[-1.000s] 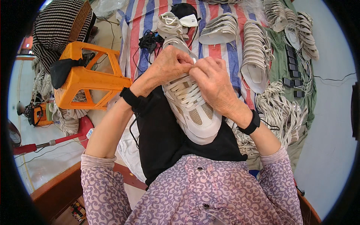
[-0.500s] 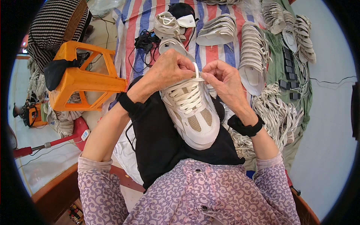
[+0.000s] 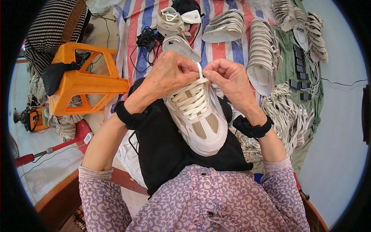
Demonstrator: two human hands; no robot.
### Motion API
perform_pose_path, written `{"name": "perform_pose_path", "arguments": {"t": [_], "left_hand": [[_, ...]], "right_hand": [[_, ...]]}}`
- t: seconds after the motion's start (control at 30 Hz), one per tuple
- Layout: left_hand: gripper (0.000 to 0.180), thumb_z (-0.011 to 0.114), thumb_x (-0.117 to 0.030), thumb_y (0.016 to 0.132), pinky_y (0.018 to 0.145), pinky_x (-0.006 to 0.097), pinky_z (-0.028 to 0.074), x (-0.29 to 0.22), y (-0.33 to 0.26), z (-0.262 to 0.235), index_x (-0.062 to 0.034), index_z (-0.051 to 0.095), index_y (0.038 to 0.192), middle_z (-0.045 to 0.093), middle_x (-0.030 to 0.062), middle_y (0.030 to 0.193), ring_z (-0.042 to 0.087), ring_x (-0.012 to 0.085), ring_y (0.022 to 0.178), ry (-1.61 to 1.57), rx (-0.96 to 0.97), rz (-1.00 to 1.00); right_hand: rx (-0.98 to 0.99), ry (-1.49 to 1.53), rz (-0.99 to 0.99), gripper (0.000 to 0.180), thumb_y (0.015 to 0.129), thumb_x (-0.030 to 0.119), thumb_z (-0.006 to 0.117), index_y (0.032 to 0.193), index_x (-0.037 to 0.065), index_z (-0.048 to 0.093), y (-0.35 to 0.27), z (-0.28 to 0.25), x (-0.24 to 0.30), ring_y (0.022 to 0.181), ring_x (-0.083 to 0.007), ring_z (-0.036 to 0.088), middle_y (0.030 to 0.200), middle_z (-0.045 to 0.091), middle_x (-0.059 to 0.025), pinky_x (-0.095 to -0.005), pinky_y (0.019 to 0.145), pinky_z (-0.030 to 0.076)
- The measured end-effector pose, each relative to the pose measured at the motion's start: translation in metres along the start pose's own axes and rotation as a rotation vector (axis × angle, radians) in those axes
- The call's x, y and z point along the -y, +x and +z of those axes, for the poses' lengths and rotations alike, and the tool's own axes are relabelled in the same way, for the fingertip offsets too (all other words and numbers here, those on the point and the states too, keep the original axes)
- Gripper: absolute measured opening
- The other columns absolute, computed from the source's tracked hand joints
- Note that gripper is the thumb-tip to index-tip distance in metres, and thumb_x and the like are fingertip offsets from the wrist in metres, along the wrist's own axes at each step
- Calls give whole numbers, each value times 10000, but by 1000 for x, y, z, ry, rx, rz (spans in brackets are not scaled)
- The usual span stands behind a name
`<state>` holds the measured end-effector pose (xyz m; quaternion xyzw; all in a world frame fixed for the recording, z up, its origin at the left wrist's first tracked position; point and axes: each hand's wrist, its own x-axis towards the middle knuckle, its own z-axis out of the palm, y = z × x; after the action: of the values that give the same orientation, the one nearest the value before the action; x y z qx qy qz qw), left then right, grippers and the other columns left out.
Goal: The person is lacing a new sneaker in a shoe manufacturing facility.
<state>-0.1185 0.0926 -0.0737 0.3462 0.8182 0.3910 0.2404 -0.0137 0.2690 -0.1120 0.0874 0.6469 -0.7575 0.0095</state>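
Observation:
A white and beige sneaker (image 3: 201,133) rests on my lap over black cloth (image 3: 158,143), its toe toward me. Cream laces (image 3: 191,102) criss-cross up its front. At the top of the shoe my left hand (image 3: 172,73) is closed, pinching the shoelace. My right hand (image 3: 228,79) pinches the lace as well, its fingertips nearly meeting the left ones. A short white loop (image 3: 199,69) stands up between the two hands. The shoe's collar and heel are partly hidden behind my fingers. Each wrist carries a black band.
Beyond my hands, shoe uppers (image 3: 224,27) lie on a striped sheet (image 3: 150,11), with another stacked row (image 3: 263,54) to the right. A heap of laces (image 3: 288,116) is at the right. An orange stool (image 3: 87,77) stands left, near a tangled black cable (image 3: 147,38).
Both hands keep their pinch at the top of the shoe. The fingertips have come slightly closer together, and the view has shifted a little.

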Motion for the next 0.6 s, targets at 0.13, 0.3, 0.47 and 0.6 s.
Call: {"name": "perform_pose_path", "arguments": {"t": [0.13,0.3,0.47,0.6], "left_hand": [[204,693,-141,799,515,230,404,6,-4,-2,30,737,901,593,-12,613,507,48,582,-27,-75,6],[129,674,-109,777,517,248,422,16,-29,-42,-8,742,821,620,7,601,529,58,563,86,-423,-85],[159,681,-127,856,555,226,385,77,-123,-110,26,696,896,606,-14,696,503,51,638,186,-669,-257],[225,662,-208,894,572,221,353,78,-188,-121,15,689,900,555,-52,708,457,44,652,248,-773,-414]], "right_hand": [[19,21,-34,113,931,108,665,987,10,674,7,-3,11,736,-31,572,867,664,18,-183,660,461],[41,43,-22,133,929,140,670,979,18,684,16,-7,26,719,-35,555,837,653,25,-192,660,450],[84,22,-61,127,922,146,676,953,25,696,26,-4,19,710,-39,541,810,645,27,-198,647,439],[234,40,-4,158,937,188,661,963,37,700,26,-1,17,710,-39,539,812,641,30,-196,647,438]]}}
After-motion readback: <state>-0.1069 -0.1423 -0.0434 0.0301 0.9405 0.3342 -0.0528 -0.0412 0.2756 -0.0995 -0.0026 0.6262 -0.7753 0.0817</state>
